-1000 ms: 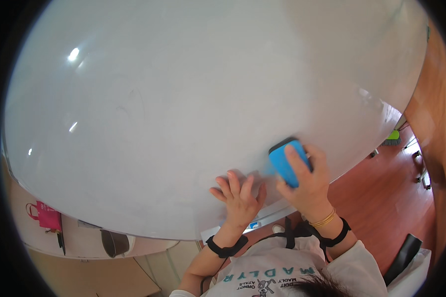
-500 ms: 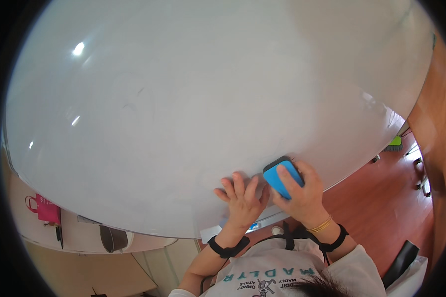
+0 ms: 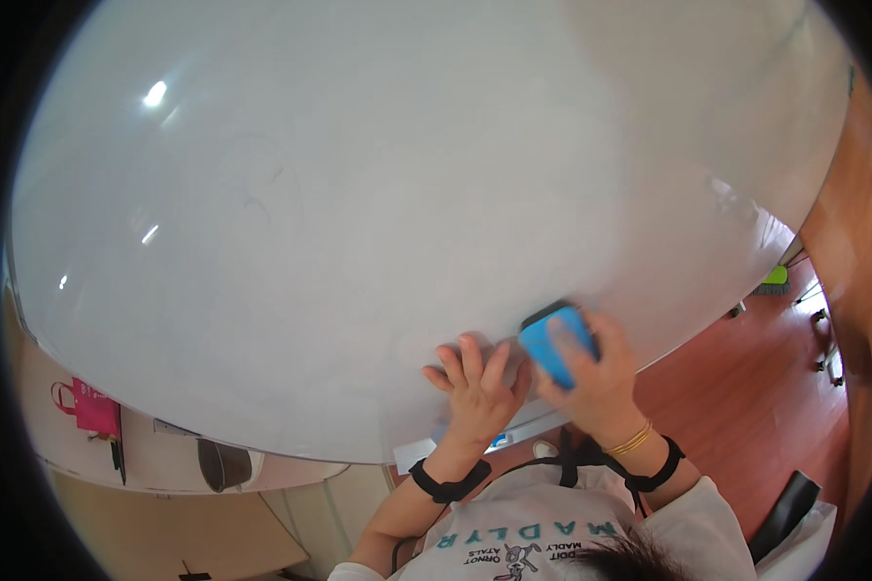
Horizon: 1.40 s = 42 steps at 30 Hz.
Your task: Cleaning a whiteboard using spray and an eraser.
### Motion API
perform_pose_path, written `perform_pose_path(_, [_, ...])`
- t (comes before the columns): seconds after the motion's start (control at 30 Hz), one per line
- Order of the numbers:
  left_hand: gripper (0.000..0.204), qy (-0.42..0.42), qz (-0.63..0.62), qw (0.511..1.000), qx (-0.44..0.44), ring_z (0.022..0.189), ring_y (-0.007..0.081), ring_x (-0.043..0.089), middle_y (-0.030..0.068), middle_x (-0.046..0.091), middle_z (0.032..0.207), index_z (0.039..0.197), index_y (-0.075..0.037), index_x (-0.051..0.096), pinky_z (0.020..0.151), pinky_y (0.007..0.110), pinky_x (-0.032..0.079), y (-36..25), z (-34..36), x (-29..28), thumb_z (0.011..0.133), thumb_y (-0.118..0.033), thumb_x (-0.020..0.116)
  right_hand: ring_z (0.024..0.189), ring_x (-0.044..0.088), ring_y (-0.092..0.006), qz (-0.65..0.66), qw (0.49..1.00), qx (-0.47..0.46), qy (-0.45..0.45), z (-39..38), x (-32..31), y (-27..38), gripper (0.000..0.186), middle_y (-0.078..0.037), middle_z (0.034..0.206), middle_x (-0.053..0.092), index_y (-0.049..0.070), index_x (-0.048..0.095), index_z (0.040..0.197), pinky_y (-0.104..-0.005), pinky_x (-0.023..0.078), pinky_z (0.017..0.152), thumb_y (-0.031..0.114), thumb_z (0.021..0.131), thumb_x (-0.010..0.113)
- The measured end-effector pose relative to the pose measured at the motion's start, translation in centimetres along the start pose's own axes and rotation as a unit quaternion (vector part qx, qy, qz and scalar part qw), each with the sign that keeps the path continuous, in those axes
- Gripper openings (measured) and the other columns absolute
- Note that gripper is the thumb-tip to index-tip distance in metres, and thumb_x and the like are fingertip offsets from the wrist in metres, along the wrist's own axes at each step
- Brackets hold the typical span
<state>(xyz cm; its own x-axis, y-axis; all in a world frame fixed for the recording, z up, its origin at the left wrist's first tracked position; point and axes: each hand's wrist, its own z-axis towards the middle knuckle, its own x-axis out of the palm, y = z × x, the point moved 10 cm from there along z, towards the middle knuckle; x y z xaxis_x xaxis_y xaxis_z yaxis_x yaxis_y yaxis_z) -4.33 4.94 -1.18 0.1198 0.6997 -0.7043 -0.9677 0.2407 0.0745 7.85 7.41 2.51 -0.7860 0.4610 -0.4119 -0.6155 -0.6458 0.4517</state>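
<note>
A large glossy whiteboard (image 3: 378, 223) fills most of the head view, with faint marks left of its middle. My right hand (image 3: 599, 373) is closed around a blue whiteboard eraser (image 3: 557, 347), whose dark pad side faces the board near its lower edge. The hand and eraser look slightly blurred. Just to the left, my left hand (image 3: 480, 387) rests against the board with its fingers spread and holds nothing.
Below the board's lower edge runs a pale tray (image 3: 417, 453) with a small blue item. At the lower left are a pink bag (image 3: 95, 407) and a dark bin (image 3: 225, 465). A green-and-grey brush (image 3: 773, 281) stands on the reddish floor (image 3: 707, 407) at right.
The eraser and my right hand have shifted very slightly to the right and are now blurred. My left hand has stayed almost in place.
</note>
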Motion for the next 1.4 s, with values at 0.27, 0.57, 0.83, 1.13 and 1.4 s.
perform_pose_path(0.27, [0.048,-0.002,0.003,1.000,-0.003,0.127,0.0405,-0.010,0.0280,0.008,0.136,0.108,-0.008,0.042,0.095,0.052,-0.015,0.0,0.2,-0.1,0.068,-0.019,0.066,0.073,0.052,-0.0271,0.012,0.999,0.034,-0.031,1.0,-0.7,-0.3,0.062,-0.014,0.094,0.048,0.017,0.049,0.112,-0.0320,0.045,0.055,0.013,0.054,0.070])
perform_pose_path(0.57, [0.036,-0.001,0.031,1.000,0.003,0.126,0.0424,-0.008,0.0284,0.008,0.135,0.099,-0.011,0.047,0.095,0.054,-0.013,0.1,-0.2,0.0,0.070,-0.022,0.064,0.074,0.053,-0.0275,0.011,1.000,0.020,0.009,0.7,0.3,0.5,0.060,-0.015,0.095,0.048,0.016,0.048,0.114,-0.0334,0.046,0.057,0.015,0.058,0.068])
perform_pose_path(0.83, [0.022,0.001,0.049,0.999,0.016,0.126,0.0443,-0.007,0.0294,0.009,0.135,0.089,-0.011,0.053,0.095,0.055,-0.012,-0.5,0.2,0.0,0.071,-0.020,0.062,0.079,0.052,-0.0284,0.007,1.000,0.025,0.013,0.1,0.6,0.4,0.058,-0.015,0.099,0.047,0.016,0.050,0.110,-0.0343,0.046,0.060,0.013,0.055,0.069])
perform_pose_path(1.13, [0.018,0.007,0.061,0.998,0.020,0.126,0.0446,-0.006,0.0292,0.009,0.135,0.084,-0.013,0.054,0.096,0.055,-0.011,-0.9,0.2,0.3,0.069,-0.020,0.062,0.077,0.052,-0.0293,0.004,1.000,-0.008,0.001,-0.6,0.7,0.5,0.063,-0.015,0.097,0.047,0.017,0.048,0.113,-0.0351,0.045,0.058,0.013,0.054,0.069])
perform_pose_path(1.4, [0.015,-0.002,0.072,0.997,0.029,0.126,0.0451,-0.004,0.0301,0.011,0.134,0.078,-0.010,0.055,0.096,0.055,-0.010,-1.4,0.4,0.6,0.072,-0.023,0.058,0.076,0.053,-0.0244,-0.028,0.997,0.038,-0.063,-0.2,-0.7,-1.4,0.062,-0.014,0.097,0.048,0.020,0.048,0.113,-0.0323,0.044,0.057,0.016,0.055,0.069])
